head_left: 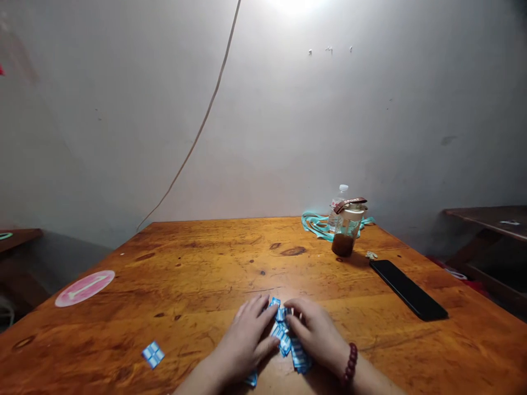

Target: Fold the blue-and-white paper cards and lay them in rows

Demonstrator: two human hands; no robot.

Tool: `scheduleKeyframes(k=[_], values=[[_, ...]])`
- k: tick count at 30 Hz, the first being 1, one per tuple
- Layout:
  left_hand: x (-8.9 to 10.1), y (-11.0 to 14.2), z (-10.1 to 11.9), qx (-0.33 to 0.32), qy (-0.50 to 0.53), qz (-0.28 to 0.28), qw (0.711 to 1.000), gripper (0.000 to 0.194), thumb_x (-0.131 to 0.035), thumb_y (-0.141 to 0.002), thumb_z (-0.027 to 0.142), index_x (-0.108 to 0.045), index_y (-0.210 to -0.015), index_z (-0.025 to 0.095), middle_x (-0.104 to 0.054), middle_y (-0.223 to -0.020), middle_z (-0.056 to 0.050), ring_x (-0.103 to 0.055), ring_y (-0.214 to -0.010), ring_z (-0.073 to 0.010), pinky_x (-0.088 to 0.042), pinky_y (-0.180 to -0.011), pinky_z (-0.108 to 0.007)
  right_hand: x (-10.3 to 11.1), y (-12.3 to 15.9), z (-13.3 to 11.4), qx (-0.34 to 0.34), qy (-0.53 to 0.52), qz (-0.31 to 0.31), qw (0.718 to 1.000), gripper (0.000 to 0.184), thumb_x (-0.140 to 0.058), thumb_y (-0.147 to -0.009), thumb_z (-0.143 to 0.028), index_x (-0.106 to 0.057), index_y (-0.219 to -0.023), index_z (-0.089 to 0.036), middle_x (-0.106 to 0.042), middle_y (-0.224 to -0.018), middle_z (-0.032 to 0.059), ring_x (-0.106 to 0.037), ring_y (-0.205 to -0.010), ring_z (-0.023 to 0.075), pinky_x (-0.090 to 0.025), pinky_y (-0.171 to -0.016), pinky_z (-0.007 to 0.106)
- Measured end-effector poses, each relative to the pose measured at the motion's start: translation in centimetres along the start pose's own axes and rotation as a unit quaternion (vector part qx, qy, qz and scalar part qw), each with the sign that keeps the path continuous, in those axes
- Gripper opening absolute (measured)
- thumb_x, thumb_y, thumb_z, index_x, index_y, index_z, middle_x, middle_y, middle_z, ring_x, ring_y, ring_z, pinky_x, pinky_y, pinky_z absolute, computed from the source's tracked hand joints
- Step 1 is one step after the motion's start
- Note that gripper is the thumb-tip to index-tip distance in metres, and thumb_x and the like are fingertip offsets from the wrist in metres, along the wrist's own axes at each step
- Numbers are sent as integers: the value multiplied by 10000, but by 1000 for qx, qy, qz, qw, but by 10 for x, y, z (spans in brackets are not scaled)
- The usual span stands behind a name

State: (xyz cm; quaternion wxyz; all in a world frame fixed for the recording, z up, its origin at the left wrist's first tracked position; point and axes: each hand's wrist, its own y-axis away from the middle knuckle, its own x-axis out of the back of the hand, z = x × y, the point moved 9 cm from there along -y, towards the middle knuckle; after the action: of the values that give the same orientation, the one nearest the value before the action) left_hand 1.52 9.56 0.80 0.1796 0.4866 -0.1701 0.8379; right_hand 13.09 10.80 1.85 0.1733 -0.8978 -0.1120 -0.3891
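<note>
1. The left hand (245,337) lies on the near side of the bench (206,263), its fingers slightly spread and reaching over the left edge of a small heap of blue-and-white strips (283,336). It touches the heap, but I cannot tell whether it grips anything.
2. The right hand (317,334) is curved over the heap's right side, with its fingers close together and turned toward the left hand. It also touches the strips, and here too I cannot tell whether it has a firm hold. A dark red bead bracelet (349,363) circles the right wrist.
3. The heap sits between the two hands, near the bench's near edge. The strips overlap at different angles, and one end pokes out below the left hand.
4. A small square blue-and-white piece (153,354) lies alone to the near left, well apart from the hands.
5. A round pink disc (84,288) with a white mark lies flat on the left of the bench.
6. A black smartphone (408,289) lies face up and angled on the right.
7. At the far right, a lidded glass jar (345,233) holds brown liquid and has a brown strap at its top. A clear plastic bottle (337,211) stands just behind it, and a teal lanyard (317,226) lies around their bases.
8. A small whitish object (371,255) lies between the jar and the smartphone.
</note>
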Motion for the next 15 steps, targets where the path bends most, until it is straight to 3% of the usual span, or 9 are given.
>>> scheduleKeyframes(k=[3, 5, 8, 11, 13, 15], values=[[35, 1, -18, 63, 10, 92, 994, 385, -397, -785, 392, -494, -1113, 216, -510, -1119, -88, -441, -1031, -224, -336, -881, -353, 17, -3, 17, -49, 12, 3, 999, 252, -366, -808, -323, -581, -846, -197, -607, -755, 24, -523, -663, 136, -348, -596, 222], [46, 6, -33, 119, 6, 81, 990, 353, -422, -757, 434, -562, -975, 193, -572, -886, -63, -516, -830, -201, -395, -741, -309, 13, -1, 25, -64, 28, -68, 995, 255, -407, -782, -374, -588, -783, -193, -586, -634, 8, -500, -579, 129, -325, -539, 217], [40, 14, -33, 117, 2, -5, 993, 424, -605, -573, 497, -578, -890, 217, -546, -805, -12, -510, -717, -177, -390, -614, -252, 3, 7, 21, -36, 44, -136, 989, 182, -573, -657, -342, -578, -785, -213, -580, -659, -15, -482, -587, 122, -294, -512, 200], [25, 20, -17, 77, 3, -58, 995, 572, -720, -420, 414, -552, -943, 255, -532, -856, 10, -499, -736, -176, -377, -597, -231, -10, 13, 10, -19, 44, -148, 988, 198, -603, -605, -233, -560, -798, -227, -573, -680, -32, -473, -595, 113, -277, -501, 191], [16, 19, -7, 73, 15, -61, 995, 559, -709, -457, 352, -533, -981, 265, -541, -854, 13, -502, -733, -172, -374, -602, -228, -19, 13, 2, -9, 32, -144, 989, 93, -546, -647, -191, -551, -737, -213, -567, -652, -33, -475, -590, 108, -285, -512, 192], [10, 14, 0, 76, 36, -44, 996, 422, -642, -564, 312, -540, -969, 254, -557, -824, 8, -508, -713, -164, -373, -605, -229, -23, 12, -4, 2, 4, -127, 992, 59, -481, -702, -183, -537, -707, -200, -570, -654, -26, -488, -605, 109, -309, -537, 195]])
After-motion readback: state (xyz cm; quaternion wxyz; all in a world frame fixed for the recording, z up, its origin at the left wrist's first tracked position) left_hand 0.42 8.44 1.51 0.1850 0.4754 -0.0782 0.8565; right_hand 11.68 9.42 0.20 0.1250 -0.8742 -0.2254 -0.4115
